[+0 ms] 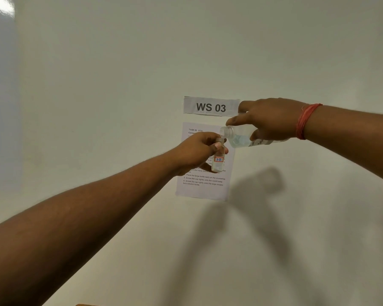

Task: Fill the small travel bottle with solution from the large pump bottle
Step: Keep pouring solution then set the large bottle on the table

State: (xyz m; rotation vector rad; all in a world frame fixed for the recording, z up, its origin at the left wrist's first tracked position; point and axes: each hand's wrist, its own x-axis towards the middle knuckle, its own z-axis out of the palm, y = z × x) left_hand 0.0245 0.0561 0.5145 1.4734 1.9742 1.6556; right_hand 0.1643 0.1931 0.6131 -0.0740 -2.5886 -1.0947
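1. Both hands grip: left hand (pixel 198 150) curls round the upright travel bottle (pixel 218 159); right hand (pixel 266 120) clamps the tipped large bottle (pixel 237 138), its open mouth touching the small neck.
2. Pouring seems underway; some liquid sits low in the travel bottle.
3. Filling and capping remain.

1. We see the large bottle (pixel 241 139), lying tilted in the right hand (pixel 268 120), mouth just above the small bottle (pixel 218 159).
2. The left hand (pixel 195 153) holds that upright, before the wall sheet (pixel 205 186).
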